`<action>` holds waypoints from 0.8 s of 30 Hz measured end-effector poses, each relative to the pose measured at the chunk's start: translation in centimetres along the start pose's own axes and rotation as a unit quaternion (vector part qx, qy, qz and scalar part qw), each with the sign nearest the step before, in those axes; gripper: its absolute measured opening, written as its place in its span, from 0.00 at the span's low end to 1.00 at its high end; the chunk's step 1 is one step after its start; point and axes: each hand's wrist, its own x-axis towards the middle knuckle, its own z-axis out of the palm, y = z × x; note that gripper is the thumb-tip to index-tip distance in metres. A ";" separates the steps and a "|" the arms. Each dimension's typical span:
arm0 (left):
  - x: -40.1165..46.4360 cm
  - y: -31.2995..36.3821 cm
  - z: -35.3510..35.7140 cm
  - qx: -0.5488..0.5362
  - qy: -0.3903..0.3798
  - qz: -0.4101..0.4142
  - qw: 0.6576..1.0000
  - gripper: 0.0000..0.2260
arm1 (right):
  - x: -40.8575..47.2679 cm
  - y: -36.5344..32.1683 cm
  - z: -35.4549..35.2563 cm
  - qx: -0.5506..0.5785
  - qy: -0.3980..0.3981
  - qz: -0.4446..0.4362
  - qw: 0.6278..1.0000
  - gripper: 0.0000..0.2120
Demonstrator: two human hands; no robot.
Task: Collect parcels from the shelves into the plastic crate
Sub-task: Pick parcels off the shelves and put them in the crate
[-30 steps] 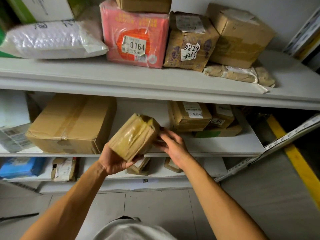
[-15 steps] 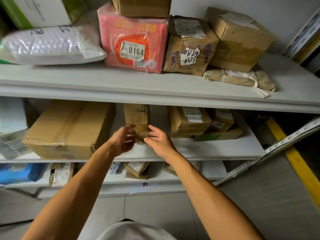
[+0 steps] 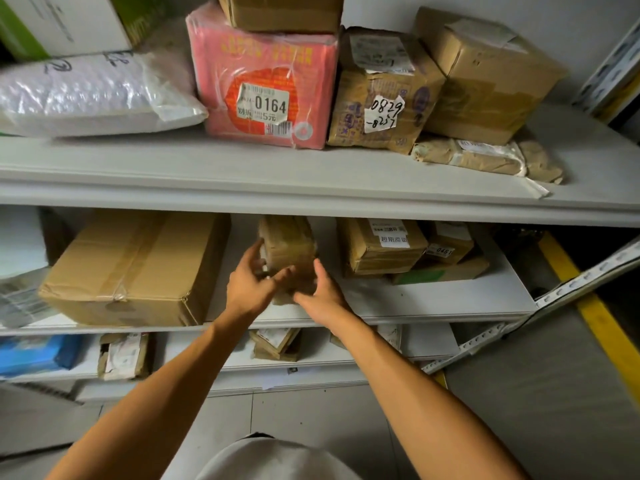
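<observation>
Both hands meet at a small taped parcel (image 3: 287, 244) on the middle shelf (image 3: 433, 299), left hand (image 3: 251, 285) curled round its left side, right hand (image 3: 320, 289) loosely spread against its lower right; best get a firm two-sided grip before lifting out.

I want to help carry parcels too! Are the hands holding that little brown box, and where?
It cannot be told: both the left hand and right hand reach the lower part of the small taped parcel, but blur hides any grip.

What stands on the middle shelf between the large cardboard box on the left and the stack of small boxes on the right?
In the head view, a small taped parcel stands upright there, with the left hand and right hand at its base.
</observation>
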 end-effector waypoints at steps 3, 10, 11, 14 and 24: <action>-2.5 -0.3 1.4 0.023 -0.046 0.060 0.997 0.29 | 1.2 0.1 -0.2 0.026 0.067 0.040 0.997 0.55; -2.5 -1.5 2.3 0.019 -0.006 0.079 0.997 0.16 | 1.6 2.1 -1.4 0.061 0.100 0.004 0.993 0.40; -2.1 -1.7 1.9 0.021 0.020 0.056 0.998 0.17 | 1.5 2.3 -1.4 0.058 0.103 -0.002 0.993 0.34; -0.2 -2.1 0.9 0.035 0.014 -0.005 0.999 0.33 | 1.6 2.7 -1.5 0.075 0.119 -0.005 0.990 0.31; 1.3 -3.3 0.4 0.014 0.030 -0.041 0.999 0.39 | 1.8 1.5 -1.0 0.257 0.116 0.023 0.959 0.32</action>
